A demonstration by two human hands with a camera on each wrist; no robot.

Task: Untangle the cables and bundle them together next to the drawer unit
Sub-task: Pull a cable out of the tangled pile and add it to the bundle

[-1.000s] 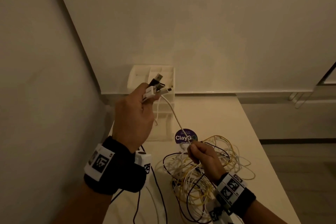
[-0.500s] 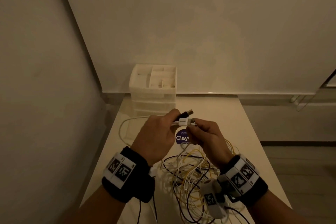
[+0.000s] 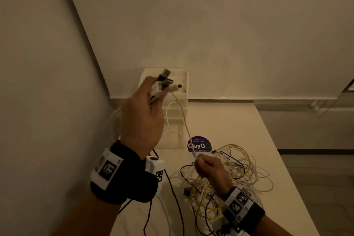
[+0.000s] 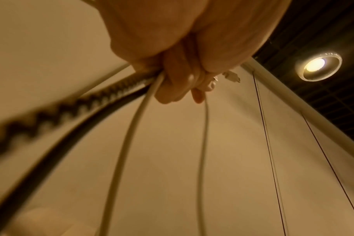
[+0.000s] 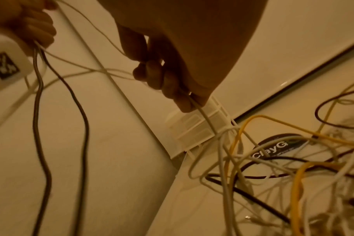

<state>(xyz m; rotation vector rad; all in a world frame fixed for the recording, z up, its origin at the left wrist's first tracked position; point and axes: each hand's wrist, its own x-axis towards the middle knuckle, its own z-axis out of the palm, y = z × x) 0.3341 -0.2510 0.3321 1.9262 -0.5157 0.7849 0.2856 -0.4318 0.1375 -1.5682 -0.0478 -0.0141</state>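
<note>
My left hand (image 3: 147, 105) is raised in front of the white drawer unit (image 3: 178, 90) and grips several cable ends (image 3: 164, 80), black and white, plugs sticking up. In the left wrist view the left hand (image 4: 180, 83) has fingers curled round the cables, which hang down. A thin white cable (image 3: 183, 120) runs taut from those plugs down to my right hand (image 3: 208, 166), which pinches it low over the tangle of yellow, white and black cables (image 3: 233, 174) on the table. The right wrist view shows the right hand (image 5: 172, 83) closed on that white cable (image 5: 206, 118).
The white table (image 3: 239, 120) stands in a wall corner, the drawer unit at its back left. A round dark ClayGo sticker (image 3: 199, 144) lies between the unit and the tangle. Black cables (image 3: 172, 193) trail to the table's front edge. The table's right edge drops to the floor.
My hands were together at the plugs half a second ago. Now the left has risen with the cable ends and the right has slid down the white cable to the tangle.
</note>
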